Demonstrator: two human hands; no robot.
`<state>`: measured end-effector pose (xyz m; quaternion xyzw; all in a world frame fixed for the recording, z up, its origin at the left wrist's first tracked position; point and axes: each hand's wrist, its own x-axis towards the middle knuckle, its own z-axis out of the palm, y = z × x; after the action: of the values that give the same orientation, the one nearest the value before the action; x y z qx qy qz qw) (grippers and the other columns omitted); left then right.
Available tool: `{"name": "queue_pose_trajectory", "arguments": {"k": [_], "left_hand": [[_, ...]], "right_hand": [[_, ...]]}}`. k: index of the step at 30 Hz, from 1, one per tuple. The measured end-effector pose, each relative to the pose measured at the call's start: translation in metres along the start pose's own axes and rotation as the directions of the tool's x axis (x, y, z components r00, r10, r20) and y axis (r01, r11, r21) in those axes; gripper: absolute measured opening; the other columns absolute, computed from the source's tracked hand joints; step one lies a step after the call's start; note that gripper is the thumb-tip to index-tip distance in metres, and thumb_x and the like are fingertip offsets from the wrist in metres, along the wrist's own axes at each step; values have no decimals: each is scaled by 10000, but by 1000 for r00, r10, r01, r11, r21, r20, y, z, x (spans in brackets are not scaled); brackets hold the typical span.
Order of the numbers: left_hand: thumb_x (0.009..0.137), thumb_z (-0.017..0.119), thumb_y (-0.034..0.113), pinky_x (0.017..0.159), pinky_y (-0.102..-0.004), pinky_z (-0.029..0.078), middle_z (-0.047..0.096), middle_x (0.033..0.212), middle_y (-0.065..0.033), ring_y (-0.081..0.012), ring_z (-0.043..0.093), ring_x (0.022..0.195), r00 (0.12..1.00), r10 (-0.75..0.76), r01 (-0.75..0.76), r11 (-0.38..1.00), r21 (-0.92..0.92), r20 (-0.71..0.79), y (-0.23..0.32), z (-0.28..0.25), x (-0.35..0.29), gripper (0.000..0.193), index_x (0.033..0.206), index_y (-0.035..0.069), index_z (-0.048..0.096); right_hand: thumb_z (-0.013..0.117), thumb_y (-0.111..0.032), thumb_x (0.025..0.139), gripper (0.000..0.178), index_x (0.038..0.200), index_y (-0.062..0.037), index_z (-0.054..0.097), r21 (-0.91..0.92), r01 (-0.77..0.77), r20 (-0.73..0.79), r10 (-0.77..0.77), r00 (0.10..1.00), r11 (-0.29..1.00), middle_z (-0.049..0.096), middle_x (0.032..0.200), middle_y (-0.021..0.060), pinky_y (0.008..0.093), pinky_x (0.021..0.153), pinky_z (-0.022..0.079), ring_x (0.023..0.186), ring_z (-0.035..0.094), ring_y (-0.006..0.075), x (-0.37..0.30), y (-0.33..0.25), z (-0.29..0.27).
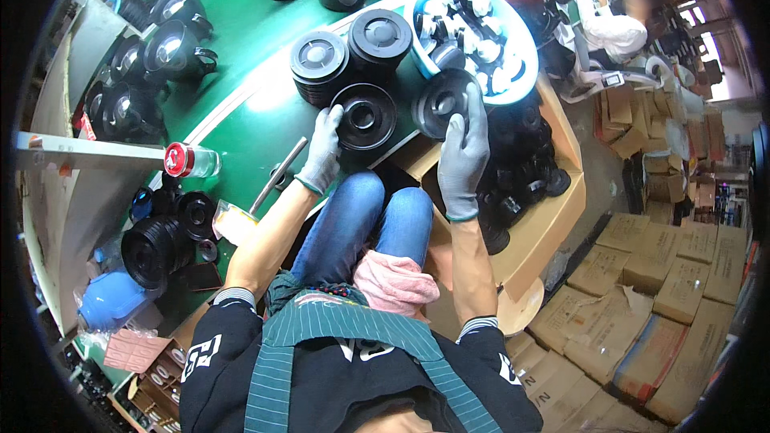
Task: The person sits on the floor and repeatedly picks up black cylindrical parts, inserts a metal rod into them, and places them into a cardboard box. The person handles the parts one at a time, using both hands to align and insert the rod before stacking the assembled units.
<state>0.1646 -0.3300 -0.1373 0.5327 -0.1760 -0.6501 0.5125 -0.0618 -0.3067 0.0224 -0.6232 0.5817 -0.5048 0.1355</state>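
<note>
Both of my hands wear grey gloves. My left hand (pixel 322 152) has its fingers on the rim of a black round lid (pixel 377 138) lying at the table's near edge. To the right, my right hand (pixel 464 156) grips another black round lid (pixel 433 110), tilted above the edge of an open cardboard box. Just beyond the left lid stand two stacks of black lids, a left stack (pixel 318 60) and a right stack (pixel 381 34). Behind the held lid, a light blue basin (pixel 529 60) contains many small white and black parts.
The cardboard box (pixel 561 216) beside my right arm holds black parts. On the green table (pixel 249 40) are black jugs (pixel 178 50), a red-lidded jar (pixel 192 160), a metal rod (pixel 278 176) and more black lids (pixel 148 252). Cartons (pixel 626 329) cover the right floor; a person (pixel 613 32) sits beyond.
</note>
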Motion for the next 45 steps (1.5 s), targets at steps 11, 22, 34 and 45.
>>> {"name": "queue_pose_trajectory", "arguments": {"k": [11,22,34,45], "left_hand": [[1081,375,720,1210,-505,403,571,1579,-45,-265,531,1437,958,-31,125,939,-321,284,27,11,-34,723,1595,228,506],[932,798,255,1175,-521,518,527,1577,-165,-331,565,1431,921,240,-233,971,-61,306,37,49,-6,763,1582,98,429],[1161,434,372,1038,-400,521,670,1337,-159,-224,660,1143,980,185,-201,886,418,79,22,0,-110,496,1432,-10,596],[1106,471,169,996,-390,533,700,1264,-179,-303,638,1173,804,313,-577,205,791,505,-8,33,-127,354,1284,-37,697]], "right_hand": [[492,-168,1092,494,1511,94,504,104,-354,-22,358,934,930,570,1501,340,473,1176,454,1395,575,447,-48,38,127],[680,-358,995,759,1554,93,433,304,-535,9,559,829,788,553,1471,356,519,1202,402,1384,524,499,-20,47,163],[656,-491,972,480,1167,-63,748,-639,-741,-58,948,314,206,756,1180,249,551,966,572,1136,728,417,-209,334,-127],[692,-323,966,335,1192,-80,736,-881,-468,-30,980,195,67,791,1151,194,546,810,619,1073,779,351,-258,423,-113]]}}
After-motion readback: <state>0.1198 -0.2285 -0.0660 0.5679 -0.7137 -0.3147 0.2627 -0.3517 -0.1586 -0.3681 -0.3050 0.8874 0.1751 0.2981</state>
